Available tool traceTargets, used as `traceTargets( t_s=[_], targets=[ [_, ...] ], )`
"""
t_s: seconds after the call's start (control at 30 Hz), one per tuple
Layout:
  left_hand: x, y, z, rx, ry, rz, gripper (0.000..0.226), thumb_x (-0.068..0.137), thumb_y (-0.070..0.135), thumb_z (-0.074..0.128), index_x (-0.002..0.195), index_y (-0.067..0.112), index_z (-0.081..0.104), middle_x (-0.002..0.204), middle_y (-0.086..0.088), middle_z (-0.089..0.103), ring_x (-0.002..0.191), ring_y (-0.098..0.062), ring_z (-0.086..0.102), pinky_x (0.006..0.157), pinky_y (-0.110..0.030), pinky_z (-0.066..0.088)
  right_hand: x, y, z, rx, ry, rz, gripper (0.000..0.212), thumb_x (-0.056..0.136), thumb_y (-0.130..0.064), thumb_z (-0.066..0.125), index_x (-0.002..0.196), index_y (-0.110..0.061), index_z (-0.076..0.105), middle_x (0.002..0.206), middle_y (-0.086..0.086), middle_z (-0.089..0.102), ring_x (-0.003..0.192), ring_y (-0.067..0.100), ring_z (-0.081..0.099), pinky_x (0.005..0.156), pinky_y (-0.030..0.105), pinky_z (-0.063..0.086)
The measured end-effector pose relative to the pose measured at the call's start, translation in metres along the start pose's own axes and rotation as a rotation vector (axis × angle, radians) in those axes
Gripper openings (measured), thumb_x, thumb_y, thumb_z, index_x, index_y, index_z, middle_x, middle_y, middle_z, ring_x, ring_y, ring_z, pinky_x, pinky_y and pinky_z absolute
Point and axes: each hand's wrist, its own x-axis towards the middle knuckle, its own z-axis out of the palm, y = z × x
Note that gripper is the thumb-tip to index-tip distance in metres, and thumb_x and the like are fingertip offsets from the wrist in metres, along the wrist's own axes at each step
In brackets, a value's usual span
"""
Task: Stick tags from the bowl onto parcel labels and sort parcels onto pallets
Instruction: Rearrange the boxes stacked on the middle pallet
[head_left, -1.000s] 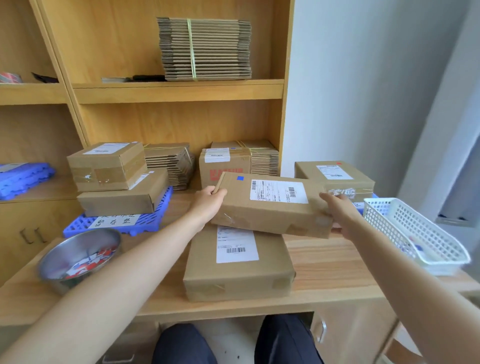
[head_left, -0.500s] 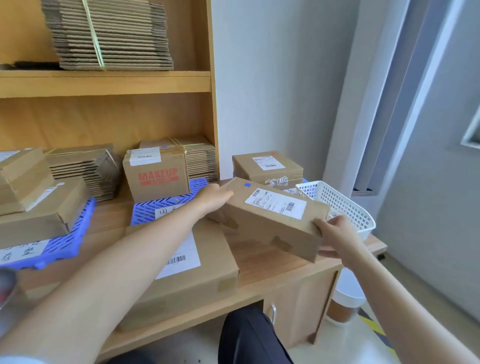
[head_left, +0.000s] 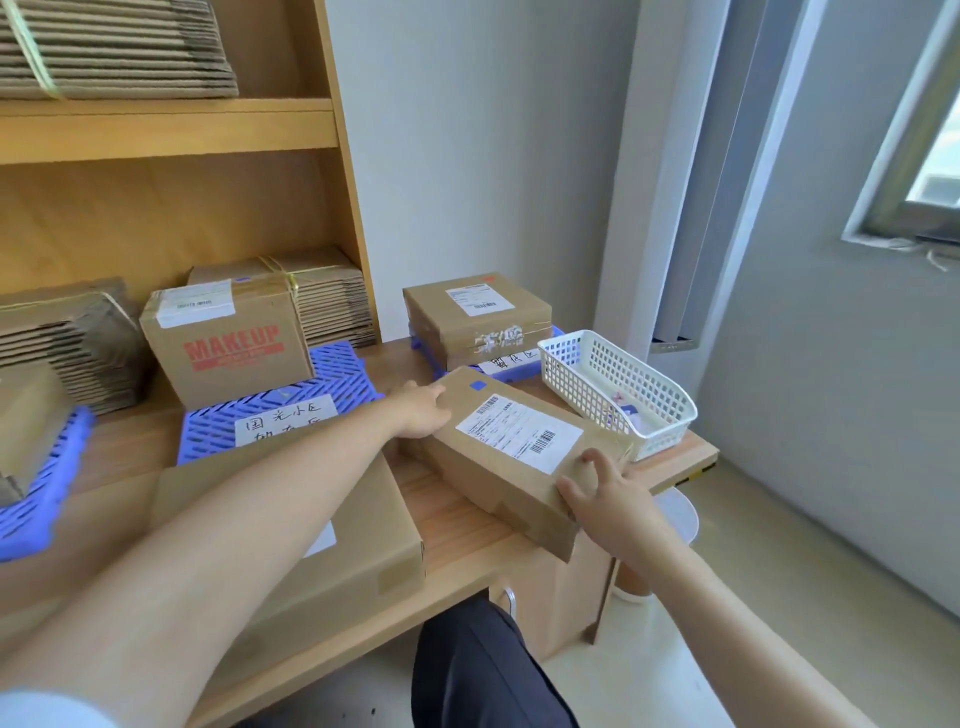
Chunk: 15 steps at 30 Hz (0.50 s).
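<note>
**A:** So where's your parcel (head_left: 511, 457) right now?

**B:** It's in both your hands, tilted, far end higher than the near one. Your left hand (head_left: 423, 413) is clamped on the far-left corner, fingers wrapped over the top edge. Your right hand (head_left: 605, 499) grips the near-right corner, thumb on the front edge and fingers curled on top. The shipping label (head_left: 519, 433) faces up, and there's a small blue tag (head_left: 477, 385) stuck on the top near your left hand.

**A:** And it's over the bench (head_left: 457, 540)?

**B:** Yep, above the right-hand part of it, just in front of the white basket (head_left: 618, 387). Can't tell if the underside is touching the wood or hanging just off it.

**A:** What else is around?

**B:** A bigger flat parcel (head_left: 322, 561) lies on the bench under your left forearm, just left of the one you're holding. Behind it, a blue pallet (head_left: 332, 395) with a handwritten paper sign carries the box printed MAKEUP (head_left: 228, 345). Further right, another labelled box (head_left: 478, 317) sits on a second blue pallet (head_left: 519, 369) beside the basket. At the far left edge a third blue pallet (head_left: 36, 493) has boxes on it too. Bundles of flat cardboard (head_left: 322, 296) are stacked in the shelf behind.
</note>
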Motion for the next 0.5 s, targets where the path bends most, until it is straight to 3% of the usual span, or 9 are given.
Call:
traceTargets(
  t_s=[0.13, 0.23, 0.3, 0.5],
  targets=[
    [-0.010, -0.003, 0.005, 0.194, 0.068, 0.033, 0.062, 0.099, 0.055, 0.029, 0.158, 0.039, 0.020, 0.162, -0.008, 0.023, 0.146, -0.037, 0.020, 0.118, -0.051, 0.017, -0.006, -0.020, -0.002, -0.408, 0.144, -0.063, 0.057, 0.094, -0.067, 0.029, 0.144, -0.039, 0.028, 0.152, 0.015, 0.022, 0.141, 0.039, 0.023, 0.108, 0.050, 0.030],
    [-0.026, -0.009, -0.005, 0.207, 0.161, 0.074, 0.060, 0.099, 0.059, 0.028, 0.156, 0.039, 0.026, 0.160, -0.004, 0.026, 0.145, -0.034, 0.023, 0.120, -0.053, 0.014, 0.001, -0.044, 0.002, -0.506, 0.166, -0.161, 0.063, 0.094, -0.071, 0.024, 0.149, -0.040, 0.019, 0.163, 0.017, 0.005, 0.149, 0.041, 0.005, 0.116, 0.054, 0.018],
    [-0.037, -0.022, -0.013, 0.191, 0.202, 0.070, 0.058, 0.099, 0.059, 0.027, 0.154, 0.038, 0.030, 0.160, -0.004, 0.027, 0.145, -0.033, 0.022, 0.120, -0.053, 0.013, 0.009, -0.066, 0.007, -0.499, 0.166, -0.250, 0.065, 0.095, -0.071, 0.024, 0.152, -0.040, 0.019, 0.164, 0.016, 0.006, 0.150, 0.039, 0.007, 0.116, 0.053, 0.018],
    [-0.076, -0.104, -0.032, 0.161, 0.274, -0.067, 0.059, 0.100, 0.060, 0.026, 0.156, 0.040, 0.025, 0.164, -0.001, 0.023, 0.148, -0.032, 0.019, 0.120, -0.048, 0.014, 0.034, -0.159, 0.038, -0.387, 0.158, -0.511, 0.056, 0.093, -0.063, 0.037, 0.141, -0.034, 0.038, 0.148, 0.008, 0.036, 0.139, 0.032, 0.031, 0.110, 0.047, 0.030]
  ],
)
